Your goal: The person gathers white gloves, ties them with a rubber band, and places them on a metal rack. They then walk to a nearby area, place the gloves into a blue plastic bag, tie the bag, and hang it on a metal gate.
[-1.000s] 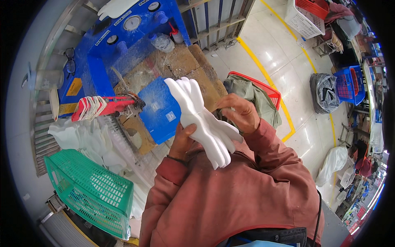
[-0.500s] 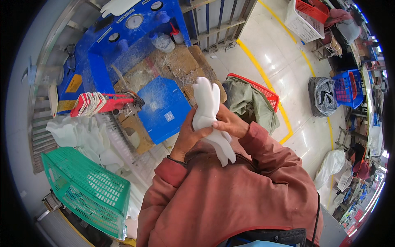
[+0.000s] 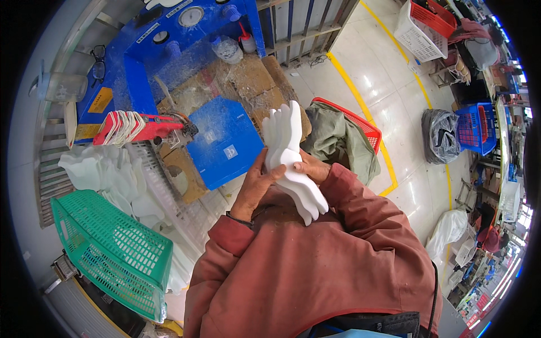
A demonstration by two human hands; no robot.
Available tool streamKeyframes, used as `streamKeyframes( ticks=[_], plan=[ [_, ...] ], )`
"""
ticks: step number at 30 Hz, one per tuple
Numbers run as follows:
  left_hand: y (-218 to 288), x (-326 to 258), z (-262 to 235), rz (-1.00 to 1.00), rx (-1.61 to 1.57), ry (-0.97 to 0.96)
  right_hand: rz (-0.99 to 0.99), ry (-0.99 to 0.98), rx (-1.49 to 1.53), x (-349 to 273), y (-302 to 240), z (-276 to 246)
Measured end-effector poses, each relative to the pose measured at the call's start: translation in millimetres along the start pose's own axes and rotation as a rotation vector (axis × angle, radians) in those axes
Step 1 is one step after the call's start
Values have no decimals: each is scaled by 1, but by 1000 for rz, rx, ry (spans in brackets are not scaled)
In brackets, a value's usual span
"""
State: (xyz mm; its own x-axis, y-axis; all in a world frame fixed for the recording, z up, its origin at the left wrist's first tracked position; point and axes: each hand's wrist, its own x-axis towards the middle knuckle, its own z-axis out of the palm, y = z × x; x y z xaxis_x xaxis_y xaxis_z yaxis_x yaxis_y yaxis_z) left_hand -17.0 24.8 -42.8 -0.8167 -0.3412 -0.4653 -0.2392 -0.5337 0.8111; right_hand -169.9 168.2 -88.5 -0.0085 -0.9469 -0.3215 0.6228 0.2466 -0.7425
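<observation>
Between my two hands, in front of my chest, is a stack of several white, wavy foam-like pieces [image 3: 288,143]. Its far ends fan apart, and a raised ridge crosses the middle. My left hand [image 3: 253,186] grips the stack from the left, thumb over the near face. On the other side my right hand [image 3: 314,168] is closed on it, thumb pressed near the ridge; its other fingers are mostly hidden behind the pieces. Just beyond the left hand is a blue panel [image 3: 222,141] with a dusty top. Similar white pieces [image 3: 107,174] are heaped at the left.
A green basket [image 3: 121,253] stands tilted at the near left. Pale bands loop around a red arm [image 3: 127,128] on the blue machine [image 3: 132,79]. Cardboard [image 3: 248,81] covers its worktop. Right of my hands, grey-green cloth [image 3: 338,141] lies over a red basket [image 3: 369,127].
The stack has turned in my hands, so more edges of its separate pieces show. My right hand has shifted slightly; both hands still hold it.
</observation>
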Motion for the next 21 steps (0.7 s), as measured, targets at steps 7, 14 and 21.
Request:
streamKeyframes(
  ticks=[7,14,21],
  plan=[
    [-14,-7,-13,-56,-87,160,37,-27,85,4,4,6],
    [-28,-12,-23,-86,-227,390,42,-42,73,5,1,10],
    [-33,-21,-32,-42,-331,478,97,-101,135,14,14,8]
  ],
)
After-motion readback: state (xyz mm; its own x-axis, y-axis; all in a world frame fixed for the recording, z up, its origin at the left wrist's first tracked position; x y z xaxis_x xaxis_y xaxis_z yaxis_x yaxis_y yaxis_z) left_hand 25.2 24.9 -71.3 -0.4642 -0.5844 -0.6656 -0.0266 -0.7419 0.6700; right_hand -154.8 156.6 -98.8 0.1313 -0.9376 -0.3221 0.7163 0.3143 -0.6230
